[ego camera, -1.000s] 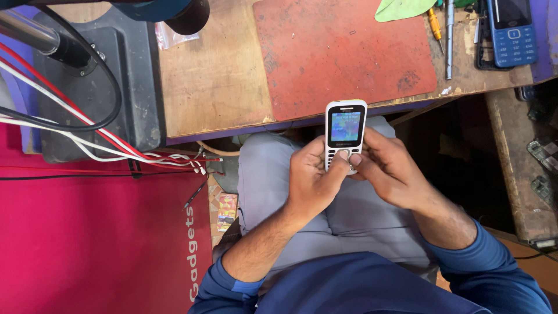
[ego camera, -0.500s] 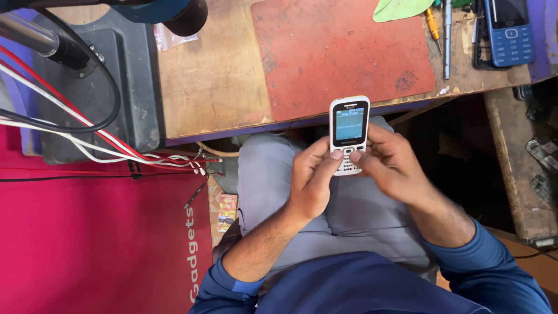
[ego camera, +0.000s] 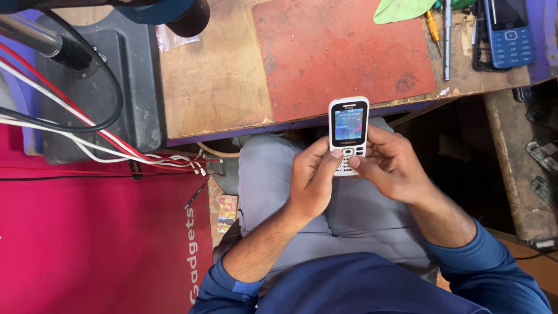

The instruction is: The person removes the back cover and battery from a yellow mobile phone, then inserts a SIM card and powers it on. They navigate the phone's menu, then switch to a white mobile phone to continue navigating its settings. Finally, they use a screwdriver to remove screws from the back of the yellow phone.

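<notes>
At frame centre we hold the white phone over our lap, past the bench edge. Our left hand curls round its lower left side, thumb on the keypad; our right hand pinches the right side. The grip is low — a hard key press could tip it out and drop it.

The small white keypad phone I hold is a slim candy-bar handset with a white rim and a black face. Its screen is lit, glowing blue with pale lines of text too small to make out. Below the screen sit white keys, partly covered by my thumbs. It stands upright, screen toward me, top end pointing at the table edge, raised above my lap, just in front of the red mat's near edge.
</notes>
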